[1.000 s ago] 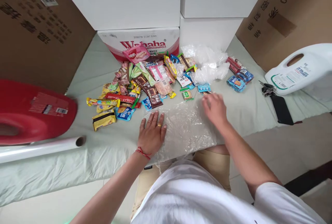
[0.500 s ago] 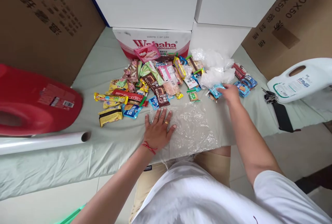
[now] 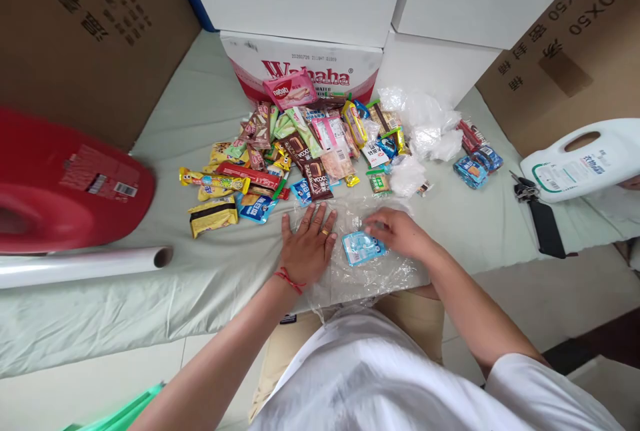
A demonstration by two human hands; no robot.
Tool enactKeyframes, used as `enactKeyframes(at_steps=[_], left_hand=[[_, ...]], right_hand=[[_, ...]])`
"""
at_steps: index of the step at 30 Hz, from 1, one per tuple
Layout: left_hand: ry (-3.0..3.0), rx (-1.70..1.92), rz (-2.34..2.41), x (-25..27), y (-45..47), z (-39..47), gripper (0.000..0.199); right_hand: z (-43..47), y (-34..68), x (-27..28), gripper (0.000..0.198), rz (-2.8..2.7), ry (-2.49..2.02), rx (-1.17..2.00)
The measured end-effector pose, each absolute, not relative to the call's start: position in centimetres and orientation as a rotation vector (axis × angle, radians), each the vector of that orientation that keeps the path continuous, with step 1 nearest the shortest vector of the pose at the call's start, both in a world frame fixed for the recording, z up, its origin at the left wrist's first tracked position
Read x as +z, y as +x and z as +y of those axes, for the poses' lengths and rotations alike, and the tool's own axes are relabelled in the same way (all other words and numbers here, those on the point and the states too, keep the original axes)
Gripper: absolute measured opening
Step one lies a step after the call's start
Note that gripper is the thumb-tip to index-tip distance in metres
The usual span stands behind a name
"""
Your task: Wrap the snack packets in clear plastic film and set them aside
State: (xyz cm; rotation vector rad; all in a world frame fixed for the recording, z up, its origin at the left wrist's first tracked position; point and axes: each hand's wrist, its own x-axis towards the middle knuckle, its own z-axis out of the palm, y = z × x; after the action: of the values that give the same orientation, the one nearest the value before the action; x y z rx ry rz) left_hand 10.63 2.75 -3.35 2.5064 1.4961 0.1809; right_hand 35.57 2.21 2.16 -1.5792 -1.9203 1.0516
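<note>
My left hand (image 3: 309,243) lies flat with fingers spread on the left part of a clear plastic sheet or bag (image 3: 395,274). My right hand (image 3: 400,234) is curled over the upper right edge of a light-blue snack packet (image 3: 363,248), which rests on the plastic. Its fingertips pinch that edge, partly hidden under the hand. Just beyond both hands spreads a heap of wrapped snacks, with a brown cocoa packet (image 3: 318,178) nearest my left fingers. A crumpled clear plastic bag (image 3: 407,176) and a small green packet (image 3: 379,182) lie beyond my right hand.
White boxes and a Wahaha carton (image 3: 305,64) stand behind the heap. A red jug (image 3: 70,184) and a plastic film roll (image 3: 85,268) are at left. To the right lie blue packets (image 3: 470,171), keys (image 3: 526,189), a black phone-like object (image 3: 547,228) and a white detergent bottle (image 3: 595,158).
My right hand has brought the light-blue packet from beside the crumpled bags, left and nearer, onto the plastic. My left hand has stayed in place. The view has shifted slightly.
</note>
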Motion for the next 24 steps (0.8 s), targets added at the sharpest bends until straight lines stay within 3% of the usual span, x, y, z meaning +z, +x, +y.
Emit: enactKeyframes(at_steps=[4,6,9,12,17,21,24], left_hand=[[2.519,0.173,1.483,-3.4,10.4,2.8,0.057],[2.528,0.180,1.487,-3.5,10.4,2.8,0.057],[2.539,0.175,1.488,-3.5,10.4,2.8,0.057],[2.543,0.171,1.486,-3.3,10.4,2.7,0.057],[2.524,0.169,1.494,-3.1,10.4,2.8,0.056],[2.525,0.175,1.494,-3.3,10.4,2.8,0.056],[2.524,0.190,1.500,-3.4,10.4,2.8,0.056]], right_hand=[[5.1,36.7,2.5,0.035,-1.782,-1.922,0.279],[6.4,38.3,2.5,0.056,-1.693,-2.143,0.082],[8.2,41.2,1.8,0.082,-1.694,-2.431,0.175],[9.6,44.2,1.1,0.074,-1.731,-2.516,0.254],[12.0,48.8,2.4,0.063,-1.615,-2.492,0.056],[13.9,51.4,3.4,0.067,-1.628,-2.518,0.106],[13.7,51.4,3.8,0.084,-1.662,-2.532,0.157]])
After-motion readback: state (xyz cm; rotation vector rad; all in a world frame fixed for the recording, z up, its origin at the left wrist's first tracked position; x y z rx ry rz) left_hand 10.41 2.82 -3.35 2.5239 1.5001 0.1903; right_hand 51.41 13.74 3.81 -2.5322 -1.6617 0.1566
